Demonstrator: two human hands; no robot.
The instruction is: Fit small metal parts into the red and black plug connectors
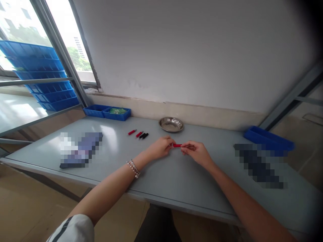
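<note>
A short red pen-like stick (177, 145) lies level between my two hands, just above or on the grey table. My left hand (163, 148) pinches its left end with closed fingers, and a beaded bracelet circles that wrist. At the other end, the fingertips of my right hand (195, 151) are closed around the same stick. Fingers cover both of its ends. To the left lie two similar red sticks, one red stick (132, 132) apart and another red stick (139, 134) beside black ones (144, 136). Just beyond my hands stands a round steel dish (171, 125).
Small blue bins (117, 116) sit at the back left, one with green-wrapped contents. Another blue bin (268, 138) is at the right edge. Stacked blue crates (50, 80) fill a metal shelf on the left. Pixelated flat objects lie at the table's (176, 178) left and right.
</note>
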